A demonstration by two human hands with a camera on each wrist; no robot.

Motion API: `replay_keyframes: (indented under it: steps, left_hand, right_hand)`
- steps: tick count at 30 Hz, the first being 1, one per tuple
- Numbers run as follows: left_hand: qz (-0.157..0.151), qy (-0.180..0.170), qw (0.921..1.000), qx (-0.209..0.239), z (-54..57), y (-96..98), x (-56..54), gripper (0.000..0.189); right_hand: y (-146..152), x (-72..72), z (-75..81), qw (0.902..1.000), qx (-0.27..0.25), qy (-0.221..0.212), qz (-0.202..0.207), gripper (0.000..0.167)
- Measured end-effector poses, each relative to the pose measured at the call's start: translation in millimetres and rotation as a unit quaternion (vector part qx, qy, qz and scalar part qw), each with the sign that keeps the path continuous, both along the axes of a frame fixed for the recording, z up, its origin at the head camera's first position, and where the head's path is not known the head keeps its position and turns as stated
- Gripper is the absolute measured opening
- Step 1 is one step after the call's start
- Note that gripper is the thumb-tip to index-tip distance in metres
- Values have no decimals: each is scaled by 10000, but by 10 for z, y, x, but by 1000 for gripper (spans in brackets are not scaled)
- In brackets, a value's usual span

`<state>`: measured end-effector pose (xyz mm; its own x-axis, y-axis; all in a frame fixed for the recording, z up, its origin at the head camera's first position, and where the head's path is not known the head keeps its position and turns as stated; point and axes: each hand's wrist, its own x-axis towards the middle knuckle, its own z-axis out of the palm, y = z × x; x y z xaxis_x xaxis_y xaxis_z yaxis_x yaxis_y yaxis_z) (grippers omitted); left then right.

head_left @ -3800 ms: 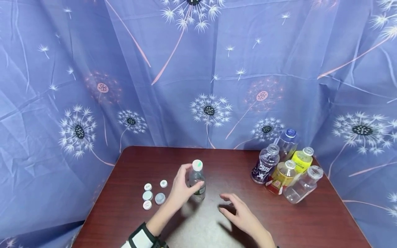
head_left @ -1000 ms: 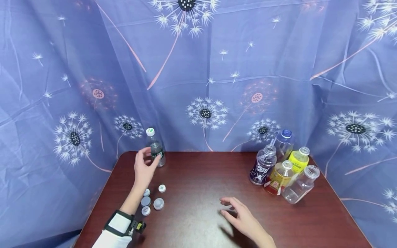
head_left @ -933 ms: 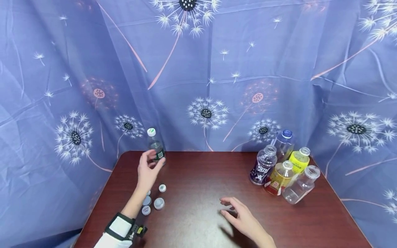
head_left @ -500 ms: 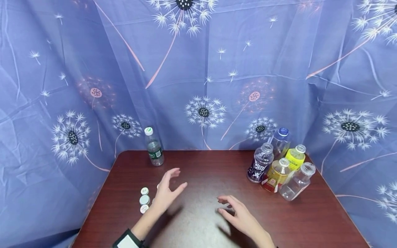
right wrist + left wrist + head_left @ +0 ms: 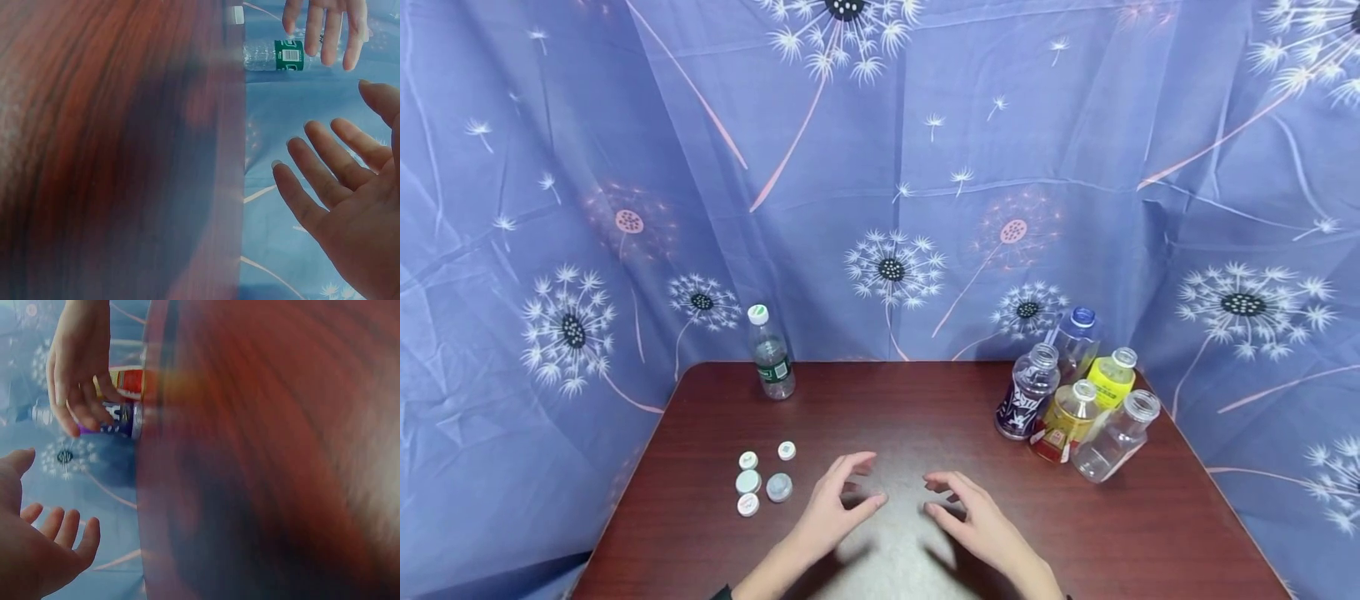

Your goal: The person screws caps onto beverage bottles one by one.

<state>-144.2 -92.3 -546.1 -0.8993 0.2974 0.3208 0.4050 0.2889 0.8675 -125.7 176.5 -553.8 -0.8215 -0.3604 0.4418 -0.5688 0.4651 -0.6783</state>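
Both hands hover over the front half of the table (image 5: 898, 417), released, their fingers loosely bent and their thumbs apart: the left hand (image 5: 841, 504) is nearest the grey cap (image 5: 779, 487), and the right hand (image 5: 981, 518) faces it from the right. The grey cap and a small white cap (image 5: 786, 451) lie toward the left edge; just beyond them, closer to that edge, three pale caps (image 5: 748, 482) form a close row. A bottle with a green label (image 5: 772, 362) and a white lid (image 5: 758, 314) stands upright by the back edge, near the back left corner. Near the back right corner, five open-topped bottles stand bunched together: a purple bottle (image 5: 1027, 396), a blue-rimmed bottle (image 5: 1077, 343), a yellow bottle (image 5: 1112, 381), a red and yellow bottle (image 5: 1063, 425) and a clear bottle (image 5: 1112, 442), while a blue dandelion cloth (image 5: 812, 275) hangs behind the back edge
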Motion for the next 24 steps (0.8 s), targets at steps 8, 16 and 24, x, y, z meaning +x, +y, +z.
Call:
replay_keyframes:
  steps: [8,16,24]
  left_hand:
    - [-319,-207,9990,223,-27,77,92,54]
    - [-305,-48,9994,138,-72,84,102,54]
    - [-376,-4,9992,134,-69,101,85,55]
  right_hand:
    - [-8,33,17,10000,47,-32,-51,31]
    - [51,84,42,9995,-36,-76,-306,32]
    - [509,109,188,9925,-146,-448,-1131,33]
